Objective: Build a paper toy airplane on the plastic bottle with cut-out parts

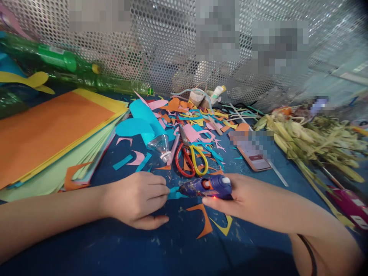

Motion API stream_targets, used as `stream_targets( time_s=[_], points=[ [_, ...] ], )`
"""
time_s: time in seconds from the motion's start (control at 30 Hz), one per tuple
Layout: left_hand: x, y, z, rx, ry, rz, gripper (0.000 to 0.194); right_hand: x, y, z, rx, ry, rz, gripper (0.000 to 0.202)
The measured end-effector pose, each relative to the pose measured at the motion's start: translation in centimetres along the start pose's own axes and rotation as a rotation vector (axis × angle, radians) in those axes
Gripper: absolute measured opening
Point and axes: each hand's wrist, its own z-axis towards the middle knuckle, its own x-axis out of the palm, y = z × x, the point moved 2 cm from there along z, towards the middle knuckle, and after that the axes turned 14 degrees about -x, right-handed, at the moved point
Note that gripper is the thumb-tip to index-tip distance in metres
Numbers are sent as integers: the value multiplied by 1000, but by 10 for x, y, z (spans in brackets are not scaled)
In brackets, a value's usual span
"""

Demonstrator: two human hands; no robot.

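Note:
My right hand [227,195] is closed around a dark blue glue gun [211,186] with a small red light on its side and a white stick at its back end. The gun's nozzle points left at a small blue paper piece [174,193]. My left hand [143,199] is closed at the other end of that piece, its fingertips on the paper. Scissors [191,159] with one red and one yellow handle lie just beyond the gun. Left of them rests a blue paper shape around a clear bottle top [161,147]. Orange scraps [204,222] lie nearer me.
Colored paper sheets [57,130] are stacked at left, with green bottles [57,57] behind. Paper scraps [198,132] cover the middle back. A phone [253,153], dry husks [316,145] and a magenta tool [349,207] lie at right. A perforated metal panel [161,50] stands behind.

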Motion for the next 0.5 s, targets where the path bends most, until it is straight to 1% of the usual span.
stream_targets(
  time_s=[0.1, 0.27, 0.4, 0.5],
  points=[
    [1, 0, -1, 9, -6, 9, 18, 2, 1, 0, -16, 34, 14, 33],
    [1, 0, -1, 15, 5, 21, 16, 4, 0, 0, -19, 0, 14, 34],
    [1, 0, -1, 6, -5, 14, 15, 4, -1, 0, -16, 32, 0, 36],
    [1, 0, -1, -1, -2, 3, 15, 3, -1, -1, -23, 33, -16, 36]
  ],
)
